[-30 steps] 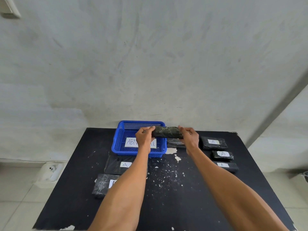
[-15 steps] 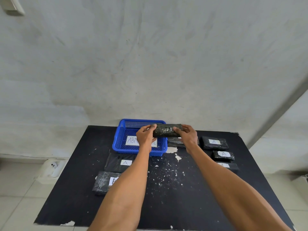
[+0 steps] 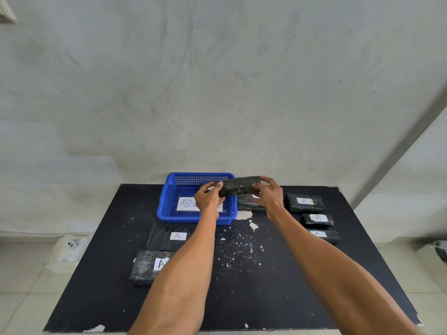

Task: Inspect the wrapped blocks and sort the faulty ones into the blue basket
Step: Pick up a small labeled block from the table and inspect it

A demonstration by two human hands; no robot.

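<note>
Both hands, left [image 3: 207, 198] and right [image 3: 270, 195], pinch one wrapped block [image 3: 238, 186] by its ends at the blue basket's [image 3: 167, 209] 3 o'clock rim; slick wrap may slip.

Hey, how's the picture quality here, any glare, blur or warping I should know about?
Head view: soft, even light with faint shadows; glare streaks on the near-left black plastic-wrapped block; wide-angle warping stretches both forearms; the black wrapped block held between left hand and right hand is slightly soft.
</note>
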